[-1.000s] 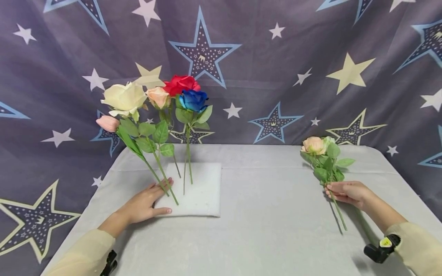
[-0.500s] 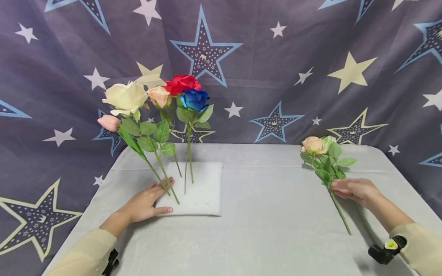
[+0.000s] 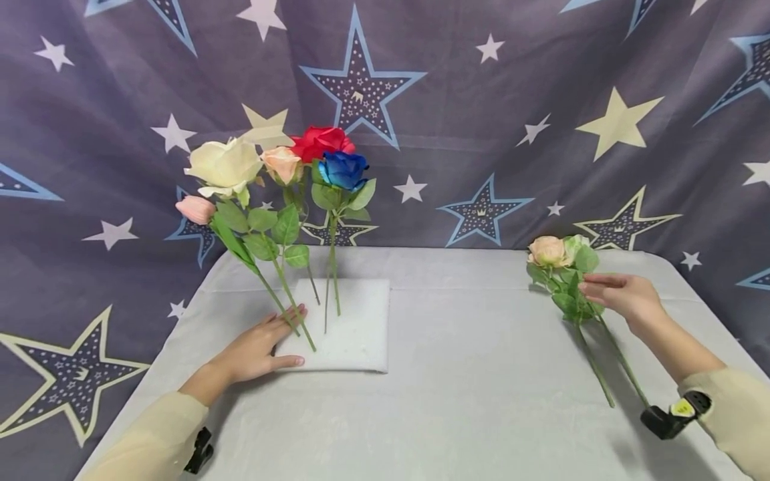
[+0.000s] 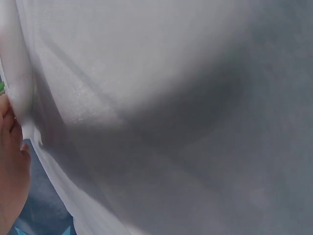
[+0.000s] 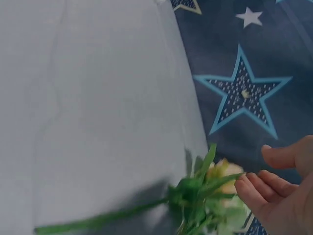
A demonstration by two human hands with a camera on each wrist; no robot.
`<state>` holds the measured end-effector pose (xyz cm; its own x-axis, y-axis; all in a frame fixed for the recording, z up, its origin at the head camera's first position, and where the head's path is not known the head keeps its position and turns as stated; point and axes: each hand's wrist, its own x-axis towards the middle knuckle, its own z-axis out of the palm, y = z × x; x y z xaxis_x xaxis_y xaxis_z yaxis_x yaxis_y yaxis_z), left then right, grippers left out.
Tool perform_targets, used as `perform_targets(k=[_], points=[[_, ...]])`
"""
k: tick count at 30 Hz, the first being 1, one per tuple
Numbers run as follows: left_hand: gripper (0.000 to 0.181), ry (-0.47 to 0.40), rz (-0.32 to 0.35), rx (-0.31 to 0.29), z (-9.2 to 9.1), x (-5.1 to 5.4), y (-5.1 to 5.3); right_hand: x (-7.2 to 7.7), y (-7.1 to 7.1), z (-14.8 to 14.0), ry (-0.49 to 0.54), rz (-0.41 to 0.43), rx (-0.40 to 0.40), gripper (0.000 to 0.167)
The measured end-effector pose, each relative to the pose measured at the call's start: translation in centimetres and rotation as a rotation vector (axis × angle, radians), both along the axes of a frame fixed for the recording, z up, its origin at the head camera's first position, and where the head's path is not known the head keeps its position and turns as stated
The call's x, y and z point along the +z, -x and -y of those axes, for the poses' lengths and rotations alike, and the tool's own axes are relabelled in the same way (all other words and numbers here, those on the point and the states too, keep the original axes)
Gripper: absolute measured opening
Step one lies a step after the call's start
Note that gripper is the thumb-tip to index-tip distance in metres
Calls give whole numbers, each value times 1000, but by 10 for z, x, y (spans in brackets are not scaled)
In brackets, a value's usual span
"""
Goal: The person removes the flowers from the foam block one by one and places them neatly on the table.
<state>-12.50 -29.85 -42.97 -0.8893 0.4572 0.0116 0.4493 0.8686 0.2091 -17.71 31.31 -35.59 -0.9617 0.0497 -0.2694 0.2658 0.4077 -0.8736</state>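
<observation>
My left hand [image 3: 255, 351] rests on the left edge of a white foam block [image 3: 357, 341], thumb and fingers spread. From the foam rise a pink tulip [image 3: 196, 209], a cream rose [image 3: 225, 167], a small peach rose [image 3: 281, 164], a red rose [image 3: 321, 142] and a blue rose [image 3: 344, 171]. On the right side of the table lie a peach rose [image 3: 549, 251] and a pale green flower [image 3: 576, 246], their stems pointing toward me. Over their leaves is my right hand [image 3: 628, 297]; in the right wrist view its thumb stands apart from the fingers, whose tips meet a leaf [image 5: 222, 183].
A grey-white cloth covers the table [image 3: 463, 361]. Behind it hangs a dark curtain [image 3: 445, 120] printed with stars. Black wrist cameras sit at both sleeves, the right one [image 3: 674, 415] near the lower end of a flower stem.
My right hand has let go of the flower stems and moved up to the leaves. The two stems now lie spread apart. My left hand stays on the foam.
</observation>
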Motion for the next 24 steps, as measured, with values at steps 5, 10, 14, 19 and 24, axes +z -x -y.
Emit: perform_targets(k=[5, 10, 14, 19, 24], points=[[92, 6, 7, -3, -2, 0, 3, 7, 9, 26, -9, -75, 1, 34], [91, 13, -1, -3, -2, 2, 3, 8, 16, 63, -5, -134, 44, 64], [90, 18, -11, -6, -1, 2, 2, 7, 20, 94, 117, -135, 81, 59], [90, 16, -9, -5, -2, 1, 0, 7, 28, 130, 180, -165, 119, 51], [90, 18, -20, -9, -2, 1, 1, 5, 35, 165, 187, -209, 160, 45]])
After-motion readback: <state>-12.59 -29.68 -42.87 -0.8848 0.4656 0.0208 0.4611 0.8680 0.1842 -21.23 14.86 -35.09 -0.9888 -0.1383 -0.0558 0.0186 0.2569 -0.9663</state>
